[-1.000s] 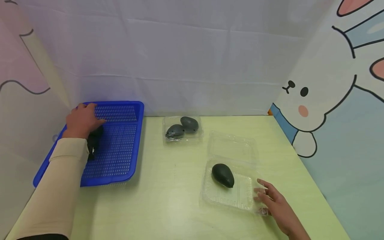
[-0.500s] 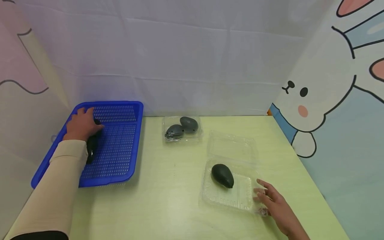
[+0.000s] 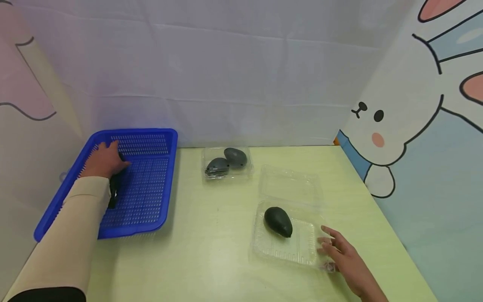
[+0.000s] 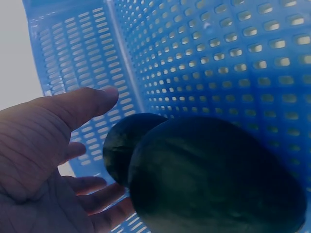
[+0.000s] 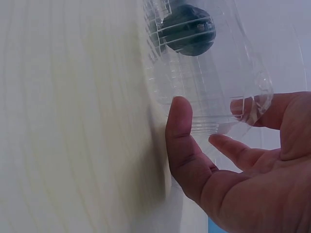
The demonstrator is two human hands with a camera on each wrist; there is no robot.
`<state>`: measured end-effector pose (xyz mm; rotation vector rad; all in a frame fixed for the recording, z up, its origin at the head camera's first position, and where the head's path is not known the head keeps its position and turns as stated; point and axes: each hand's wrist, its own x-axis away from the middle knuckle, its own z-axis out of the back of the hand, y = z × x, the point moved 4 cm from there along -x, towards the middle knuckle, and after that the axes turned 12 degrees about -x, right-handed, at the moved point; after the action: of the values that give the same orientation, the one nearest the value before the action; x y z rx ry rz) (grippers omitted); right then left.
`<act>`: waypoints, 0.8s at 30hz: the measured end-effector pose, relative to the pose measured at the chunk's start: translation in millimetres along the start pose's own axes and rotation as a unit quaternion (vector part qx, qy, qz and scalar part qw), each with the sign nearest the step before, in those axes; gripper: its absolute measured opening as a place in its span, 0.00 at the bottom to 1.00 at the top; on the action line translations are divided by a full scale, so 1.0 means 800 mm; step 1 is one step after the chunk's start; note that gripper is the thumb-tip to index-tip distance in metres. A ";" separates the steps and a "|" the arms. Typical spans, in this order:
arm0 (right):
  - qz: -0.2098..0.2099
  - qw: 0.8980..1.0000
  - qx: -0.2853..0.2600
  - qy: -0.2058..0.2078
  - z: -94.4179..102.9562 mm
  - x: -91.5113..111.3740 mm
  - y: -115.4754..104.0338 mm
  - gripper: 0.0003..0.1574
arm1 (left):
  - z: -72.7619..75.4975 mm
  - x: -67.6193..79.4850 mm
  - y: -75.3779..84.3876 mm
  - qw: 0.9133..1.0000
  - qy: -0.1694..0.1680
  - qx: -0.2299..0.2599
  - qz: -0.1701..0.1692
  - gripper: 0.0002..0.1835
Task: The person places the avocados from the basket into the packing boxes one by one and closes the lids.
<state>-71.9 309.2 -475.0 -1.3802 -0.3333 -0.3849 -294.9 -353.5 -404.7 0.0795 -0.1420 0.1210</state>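
My left hand (image 3: pixel 102 161) reaches into the blue plastic basket (image 3: pixel 171 167) at the left. Two dark green avocados lie inside; in the left wrist view the nearer avocado (image 4: pixel 214 179) partly covers the farther avocado (image 4: pixel 129 143). Thumb and fingers are spread beside the farther one, not closed round it. At the right, my right hand (image 3: pixel 349 262) is at the near right corner of an opened clear plastic clamshell box (image 3: pixel 302 235), fingers loosely bent around its edge. One avocado (image 3: pixel 278 222) lies in the box's base; the lid is folded back.
Toward the back of the pale table (image 3: pixel 211 260) stands another clear box (image 3: pixel 241 172) with two avocados in it. A white cloth (image 3: pixel 245 84) hangs behind the table, and a rabbit-print sheet (image 3: pixel 411 138) hangs at the right.
My left hand has lowered slightly within the basket, toward the near side. My right hand and the open box look the same, while the whole head view has shifted a little.
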 end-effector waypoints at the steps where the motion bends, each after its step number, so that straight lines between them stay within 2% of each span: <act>1: 0.000 1.000 0.000 -0.001 0.000 0.000 0.000 0.35 | -0.001 0.000 0.000 1.000 -0.004 -0.003 -0.005 0.48; 7: 0.002 1.000 -0.005 -0.001 -0.001 0.001 0.000 0.35 | -0.007 0.003 -0.003 0.999 -0.009 -0.019 -0.033 0.45; 15: 0.001 1.000 -0.002 0.001 0.000 0.001 -0.001 0.36 | -0.014 0.004 -0.001 0.999 -0.020 -0.002 -0.049 0.38; 24: -0.004 1.000 0.003 0.004 0.000 0.001 0.002 0.34 | -0.013 0.007 0.001 0.997 -0.036 -0.027 -0.056 0.42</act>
<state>-70.6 309.7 -475.6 -1.3716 -0.3330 -0.3954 -288.0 -351.1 -413.8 0.0377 -0.2133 0.0032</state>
